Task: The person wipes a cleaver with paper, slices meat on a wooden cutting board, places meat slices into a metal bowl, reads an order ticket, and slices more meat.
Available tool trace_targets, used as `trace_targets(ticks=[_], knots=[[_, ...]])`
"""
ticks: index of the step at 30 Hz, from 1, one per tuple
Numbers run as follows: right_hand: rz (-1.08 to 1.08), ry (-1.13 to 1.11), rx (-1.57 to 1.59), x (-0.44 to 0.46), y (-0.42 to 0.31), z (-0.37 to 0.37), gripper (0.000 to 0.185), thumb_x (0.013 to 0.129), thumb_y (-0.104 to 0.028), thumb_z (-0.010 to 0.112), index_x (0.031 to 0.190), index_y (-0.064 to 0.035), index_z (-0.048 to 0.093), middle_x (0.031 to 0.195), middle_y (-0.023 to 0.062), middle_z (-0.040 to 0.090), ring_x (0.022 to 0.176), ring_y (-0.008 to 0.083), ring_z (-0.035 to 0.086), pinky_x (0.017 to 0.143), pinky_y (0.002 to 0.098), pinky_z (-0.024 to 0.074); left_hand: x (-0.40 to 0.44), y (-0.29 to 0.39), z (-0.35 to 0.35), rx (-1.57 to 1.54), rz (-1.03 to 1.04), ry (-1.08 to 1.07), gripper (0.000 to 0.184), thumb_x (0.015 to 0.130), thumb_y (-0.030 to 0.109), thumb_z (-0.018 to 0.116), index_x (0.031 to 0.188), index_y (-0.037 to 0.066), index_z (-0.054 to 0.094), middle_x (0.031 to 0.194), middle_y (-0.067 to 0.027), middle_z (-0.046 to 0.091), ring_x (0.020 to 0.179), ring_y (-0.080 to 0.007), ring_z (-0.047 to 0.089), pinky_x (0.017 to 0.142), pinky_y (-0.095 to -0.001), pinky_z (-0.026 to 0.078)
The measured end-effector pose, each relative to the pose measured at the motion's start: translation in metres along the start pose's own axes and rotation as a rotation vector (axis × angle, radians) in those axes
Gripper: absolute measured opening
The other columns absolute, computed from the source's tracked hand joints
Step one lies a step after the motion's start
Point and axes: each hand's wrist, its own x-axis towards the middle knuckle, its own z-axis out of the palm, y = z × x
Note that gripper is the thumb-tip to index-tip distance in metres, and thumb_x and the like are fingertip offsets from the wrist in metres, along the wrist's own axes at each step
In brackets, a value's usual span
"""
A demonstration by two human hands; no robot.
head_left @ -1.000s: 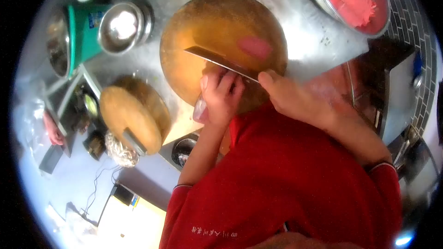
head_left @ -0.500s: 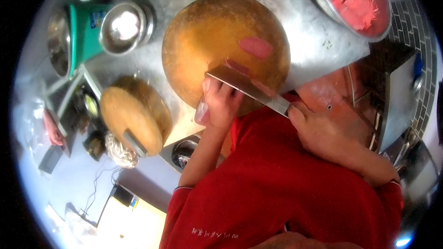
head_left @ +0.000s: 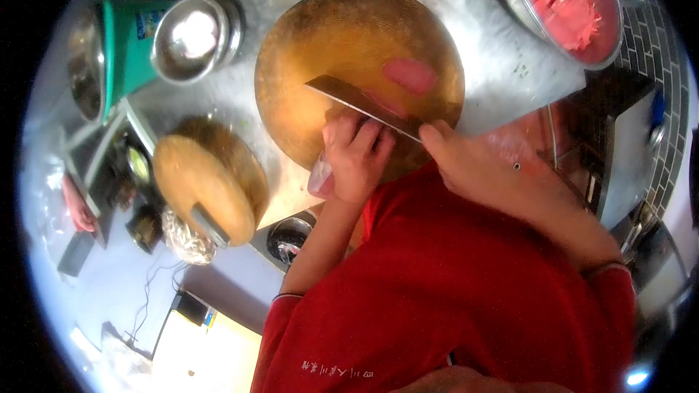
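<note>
My right hand (head_left: 466, 160) is closed round the handle end of a cleaver (head_left: 357, 104), whose broad blade lies slantwise over the round wooden chopping board (head_left: 306, 36). My left hand (head_left: 358, 151) has its fingers curled just on the near side of the blade. From under that hand, by the wrist, sticks out a chunk of pinkish raw meat (head_left: 321, 178); my fingers hide most of it. Beyond the cleaver a thin pink slice of meat (head_left: 410, 75) lies flat on the board. A second slice (head_left: 384, 102) shows close against the blade's far side.
A metal bowl (head_left: 610, 47) of sliced pink meat stands at the far right. Stacked steel bowls (head_left: 164, 65) sit left of the board near a green container (head_left: 129, 73). Another round wooden board (head_left: 193, 175) is tilted at the left. Tiled wall (head_left: 655, 58) borders the right.
The cleaver has moved up and left across the board with my right hand, and more of my left hand's fingers shows. The view has shifted slightly.
</note>
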Motion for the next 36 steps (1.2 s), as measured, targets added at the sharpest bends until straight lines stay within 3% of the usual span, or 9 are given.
trace_targets(ticks=[3, 7, 13, 19, 22, 25, 28, 31, 36], knots=[[-0.131, 0.128, -0.364, 0.011, 0.02, 0.011, 0.028, 0.086, 0.0, 0.057, 0.113, 0.0018, 0.049, 0.098, 0.0215, 0.064, 0.078, 0.0408, 0.071, 0.06, 0.0511, 0.0542, 0.003, 0.001, 0.007, -0.019, 0.015, 0.064, 0.026, 0.073, 0.006, 0.082, 0.098, 0.009, 0.076, 0.107, -0.0119, 0.069, 0.094, -0.0329, 0.064, 0.08, -0.0434, 0.049], [0.018, 0.175, 0.004, -0.001, 0.032, 0.006, 0.02, 0.09, -0.001, 0.054, 0.108, -0.0002, 0.048, 0.093, 0.0231, 0.063, 0.077, 0.0463, 0.068, 0.06, 0.0533, 0.0526, 0.003, 0.001, 0.002, -0.013, 0.003, 0.044, 0.021, 0.077, 0.001, 0.078, 0.098, 0.004, 0.074, 0.108, -0.0164, 0.067, 0.098, -0.0364, 0.063, 0.086, -0.0438, 0.052], [0.036, -0.049, -0.017, -0.049, -0.014, -0.024, 0.018, 0.092, -0.002, 0.053, 0.108, -0.0002, 0.046, 0.103, 0.0254, 0.06, 0.076, 0.0466, 0.068, 0.059, 0.0524, 0.0568, 0.0, -0.001, 0.001, -0.052, 0.023, 0.024, 0.028, 0.072, 0.005, 0.081, 0.099, 0.007, 0.077, 0.106, -0.0151, 0.067, 0.095, -0.0353, 0.063, 0.083, -0.044, 0.049], [0.088, -0.043, 0.109, -0.05, -0.005, -0.009, 0.021, 0.088, -0.001, 0.057, 0.107, 0.001, 0.047, 0.102, 0.0246, 0.061, 0.077, 0.0412, 0.071, 0.061, 0.048, 0.0582, 0.0, -0.001, 0.001, -0.032, 0.0, 0.004, 0.029, 0.07, 0.007, 0.083, 0.099, 0.009, 0.078, 0.107, -0.0119, 0.068, 0.096, -0.0339, 0.063, 0.083, -0.043, 0.049], [-0.061, -0.029, 0.024, -0.004, -0.002, -0.016, 0.025, 0.086, 0.002, 0.058, 0.109, 0.0023, 0.047, 0.101, 0.0248, 0.061, 0.08, 0.0432, 0.07, 0.066, 0.0506, 0.0585, -0.001, -0.002, 0.002, -0.054, -0.008, 0.009, 0.028, 0.07, 0.007, 0.082, 0.097, 0.01, 0.077, 0.107, -0.0118, 0.068, 0.095, -0.0335, 0.063, 0.082, -0.0429, 0.049], [-0.059, 0.013, 0.106, -0.005, 0.008, 0.001, 0.029, 0.085, 0.003, 0.06, 0.111, 0.0018, 0.046, 0.1, 0.0259, 0.062, 0.082, 0.0455, 0.07, 0.069, 0.0533, 0.0582, -0.005, -0.004, 0.0, -0.039, -0.028, -0.036, 0.033, 0.071, 0.004, 0.082, 0.103, 0.004, 0.076, 0.116, -0.0167, 0.068, 0.103, -0.0375, 0.064, 0.089, -0.0454, 0.052], [0.144, -0.166, 0.113, -0.029, 0.003, -0.007, 0.031, 0.084, 0.003, 0.061, 0.111, 0.0017, 0.046, 0.101, 0.0272, 0.063, 0.085, 0.0461, 0.071, 0.07, 0.0524, 0.0581, -0.001, -0.003, -0.001, -0.033, -0.006, -0.02, 0.031, 0.071, 0.003, 0.081, 0.102, 0.005, 0.076, 0.116, -0.0175, 0.068, 0.103, -0.0379, 0.064, 0.089, -0.0452, 0.052], [0.001, -0.016, 0.104, 0.003, 0.005, -0.006, 0.031, 0.084, 0.003, 0.06, 0.113, 0.0019, 0.047, 0.104, 0.0284, 0.064, 0.088, 0.0485, 0.07, 0.069, 0.0548, 0.0574, 0.001, -0.002, 0.001, -0.004, -0.01, -0.001, 0.026, 0.07, 0.006, 0.082, 0.095, 0.009, 0.075, 0.109, -0.0116, 0.067, 0.094, -0.0327, 0.063, 0.081, -0.0431, 0.048], [-0.004, 0.112, 0.172, 0.032, 0.023, 0.009, 0.03, 0.086, 0.003, 0.057, 0.114, 0.0019, 0.046, 0.101, 0.0278, 0.065, 0.084, 0.0505, 0.069, 0.067, 0.0568, 0.0565, -0.002, 0.0, -0.006, -0.063, -0.049, -0.033, 0.029, 0.072, 0.003, 0.081, 0.101, 0.005, 0.075, 0.111, -0.0167, 0.066, 0.101, -0.037, 0.063, 0.089, -0.045, 0.051]])
